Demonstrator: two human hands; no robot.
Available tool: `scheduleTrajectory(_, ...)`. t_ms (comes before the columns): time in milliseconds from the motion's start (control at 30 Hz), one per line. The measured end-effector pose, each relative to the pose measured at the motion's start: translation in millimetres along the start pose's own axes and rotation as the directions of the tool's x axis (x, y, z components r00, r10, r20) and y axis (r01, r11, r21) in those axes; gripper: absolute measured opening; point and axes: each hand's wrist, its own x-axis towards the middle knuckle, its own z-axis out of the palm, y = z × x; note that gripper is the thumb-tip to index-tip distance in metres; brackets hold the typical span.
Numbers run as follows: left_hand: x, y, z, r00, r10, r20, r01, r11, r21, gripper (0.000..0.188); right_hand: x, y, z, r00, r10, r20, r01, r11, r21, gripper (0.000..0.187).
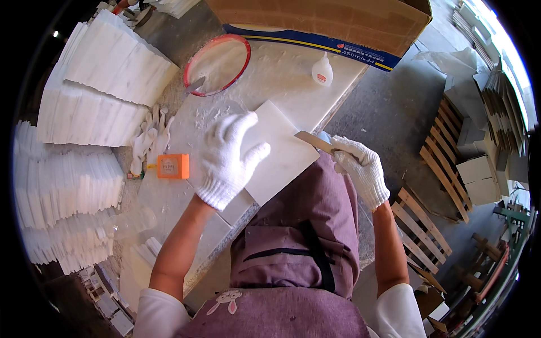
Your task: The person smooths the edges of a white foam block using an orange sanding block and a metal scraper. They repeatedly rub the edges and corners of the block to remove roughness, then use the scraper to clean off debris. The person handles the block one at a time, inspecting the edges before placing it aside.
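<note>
A square white tile [277, 149] with a faint stone pattern lies at an angle on the worktable, one corner overhanging the edge near my lap. My left hand [227, 149], in a white knit glove, is over the tile's left side with thumb and fingers spread. Whether its palm touches the tile I cannot tell. My right hand [360, 169], gloved the same way, is closed around a putty knife [315, 141]. The knife's flat blade points left and reaches over the tile's right corner.
A red-rimmed bowl [246, 76] of white paste holds another blade. Nearby are a white squeeze bottle [323, 70], a cardboard box [327, 25], an orange box [173, 166] and crumpled gloves [149, 138]. Stacked tiles [118, 62] stand left; wooden pallets [445, 158] lie right.
</note>
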Motion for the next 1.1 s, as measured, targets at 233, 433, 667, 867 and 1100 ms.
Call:
scheduleTrajectory(233,-45.2,35.1,28.6,0.994,0.069,0.081,-0.065,0.996,-0.058,0.064,13.3,-17.2,1.7,0.991,-0.069,0.117,0.090,0.979,-0.183,0.029)
scheduleTrajectory(433,-53.6,37.4,44.3,0.997,0.077,0.022,-0.077,0.997,0.002,0.074,20.8,-17.6,3.0,0.967,-0.144,0.210,0.201,0.937,-0.284,0.031)
scheduleTrajectory(667,-55.7,35.6,47.5,0.998,0.054,-0.033,-0.054,0.999,0.005,0.077,21.7,-33.4,7.3,0.957,-0.172,0.234,0.261,0.863,-0.433,0.025)
scheduleTrajectory(867,-53.6,34.9,50.2,0.998,0.042,-0.047,-0.043,0.999,-0.019,0.080,26.4,-32.1,15.3,0.917,-0.318,0.241,0.398,0.767,-0.504,0.024)
scheduleTrajectory(1100,-55.3,34.3,51.4,0.999,0.037,-0.040,-0.037,0.999,-0.012,0.081,19.8,-27.0,16.7,0.894,-0.384,0.233,0.446,0.699,-0.559,0.026)
